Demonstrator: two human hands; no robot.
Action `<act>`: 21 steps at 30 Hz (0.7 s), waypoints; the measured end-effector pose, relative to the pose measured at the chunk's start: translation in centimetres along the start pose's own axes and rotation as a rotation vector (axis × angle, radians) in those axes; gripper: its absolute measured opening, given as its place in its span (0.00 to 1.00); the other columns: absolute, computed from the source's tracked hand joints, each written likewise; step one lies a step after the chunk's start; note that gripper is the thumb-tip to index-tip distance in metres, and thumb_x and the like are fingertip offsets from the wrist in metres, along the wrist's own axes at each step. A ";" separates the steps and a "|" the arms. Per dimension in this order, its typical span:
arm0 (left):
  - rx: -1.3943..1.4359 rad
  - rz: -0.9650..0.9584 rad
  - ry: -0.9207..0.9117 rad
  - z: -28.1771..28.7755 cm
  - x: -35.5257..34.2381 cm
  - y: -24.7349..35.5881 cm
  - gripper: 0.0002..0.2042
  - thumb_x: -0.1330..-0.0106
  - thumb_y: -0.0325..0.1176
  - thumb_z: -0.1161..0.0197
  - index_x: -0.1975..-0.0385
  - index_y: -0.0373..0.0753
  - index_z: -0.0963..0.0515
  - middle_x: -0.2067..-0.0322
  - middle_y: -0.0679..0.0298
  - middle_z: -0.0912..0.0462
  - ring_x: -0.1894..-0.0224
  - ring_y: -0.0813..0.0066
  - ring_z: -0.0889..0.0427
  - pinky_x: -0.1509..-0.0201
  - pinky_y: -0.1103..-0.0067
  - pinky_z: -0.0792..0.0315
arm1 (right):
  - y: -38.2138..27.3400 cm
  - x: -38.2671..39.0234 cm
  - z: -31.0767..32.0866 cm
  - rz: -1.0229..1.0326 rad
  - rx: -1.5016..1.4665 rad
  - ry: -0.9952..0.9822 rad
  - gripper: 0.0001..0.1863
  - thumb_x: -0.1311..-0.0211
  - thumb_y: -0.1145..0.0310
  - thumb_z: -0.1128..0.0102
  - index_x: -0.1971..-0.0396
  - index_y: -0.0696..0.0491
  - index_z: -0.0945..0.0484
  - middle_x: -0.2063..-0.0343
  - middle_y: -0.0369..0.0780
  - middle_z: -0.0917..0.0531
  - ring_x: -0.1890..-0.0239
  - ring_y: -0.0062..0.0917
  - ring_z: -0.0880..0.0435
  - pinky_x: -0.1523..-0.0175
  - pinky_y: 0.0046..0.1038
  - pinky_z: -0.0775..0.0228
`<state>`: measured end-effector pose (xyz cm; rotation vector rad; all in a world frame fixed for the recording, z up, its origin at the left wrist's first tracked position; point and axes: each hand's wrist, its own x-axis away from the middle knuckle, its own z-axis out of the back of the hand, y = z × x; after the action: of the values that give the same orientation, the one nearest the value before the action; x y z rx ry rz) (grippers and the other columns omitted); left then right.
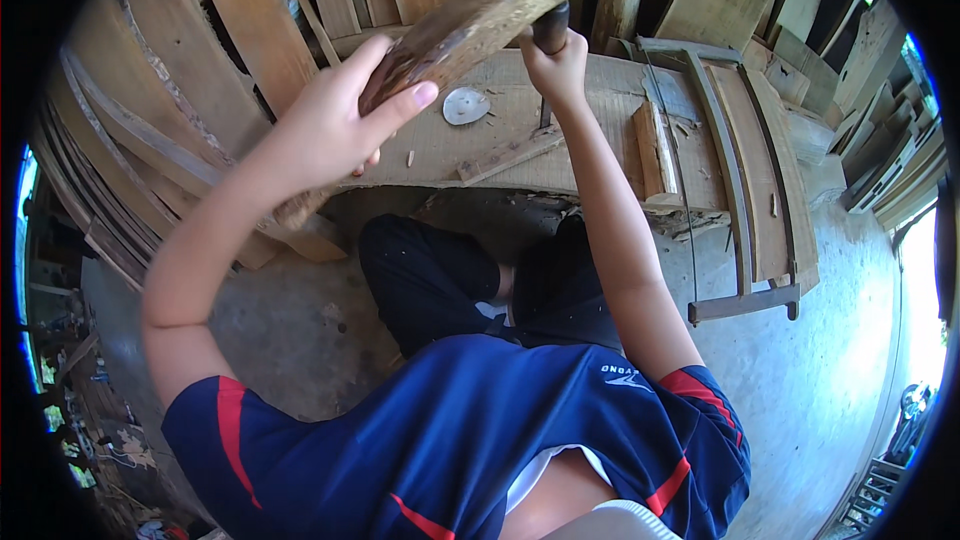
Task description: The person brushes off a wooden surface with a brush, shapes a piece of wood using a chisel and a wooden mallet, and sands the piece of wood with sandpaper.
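Workshop with a smooth grey concrete floor point(845, 260), pale and shiny at the right, darker and littered at the lower left. Raw planks point(255, 25) lean in ranks along the far side and down the left, some with bark-lined edges; more stand stacked at the right. Low workbench point(435, 162), a thick wooden slab, its near edge rough and uneven, runs across the middle. Person sits close against it, knees bent, in black trousers point(425, 265) and a navy shirt point(450, 420) with red trim. Wooden frame saw point(728, 180) lies over the bench's right end, its near crossbar past the edge. Curved wooden club point(485, 20) is raised above the bench; left hand point(335, 120) grips its lower part, fingers wrapped round, thumb along the side. Right hand point(558, 65) is closed about the dark handle of a chisel point(550, 30), fingers curled tight, shaft pointing down to the far end of a narrow wood strip point(508, 157); cannot tell whether the tip touches. Squared wood block point(654, 155) sits right of the strip. Whitish disc point(466, 106) lies left of the chisel. Small wood chip point(410, 157) nearer the front edge.
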<state>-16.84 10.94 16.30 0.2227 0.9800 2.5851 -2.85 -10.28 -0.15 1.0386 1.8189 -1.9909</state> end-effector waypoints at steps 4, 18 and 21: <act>0.430 0.089 0.190 -5.9 3.4 -4.4 0.21 0.34 0.48 0.45 0.54 0.35 0.36 0.81 0.68 0.30 0.85 0.84 0.30 0.83 0.85 0.33 | -1.8 1.2 1.0 -0.032 -0.046 0.019 0.15 0.49 0.70 0.39 0.89 0.58 0.31 0.91 0.31 0.32 0.84 0.10 0.35 0.79 0.20 0.41; 0.690 0.490 0.063 -22.7 5.4 -13.5 0.17 0.35 0.46 0.44 0.62 0.39 0.38 0.84 0.65 0.29 0.88 0.79 0.27 0.87 0.81 0.32 | -0.4 12.3 8.4 0.184 -0.296 0.137 0.12 0.39 0.75 0.52 0.82 0.54 0.39 0.89 0.36 0.32 0.87 0.21 0.34 0.80 0.25 0.39; 0.723 0.493 -0.004 -21.2 5.2 -14.2 0.18 0.35 0.48 0.45 0.62 0.40 0.38 0.83 0.67 0.30 0.87 0.80 0.28 0.86 0.82 0.33 | 0.0 14.4 8.4 0.314 -0.402 0.192 0.14 0.40 0.77 0.51 0.84 0.55 0.39 0.89 0.38 0.30 0.86 0.24 0.30 0.79 0.25 0.35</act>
<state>-23.44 9.92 -8.94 0.7289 2.0418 2.4903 -15.90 -14.21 -9.72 1.3143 1.9002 -1.3175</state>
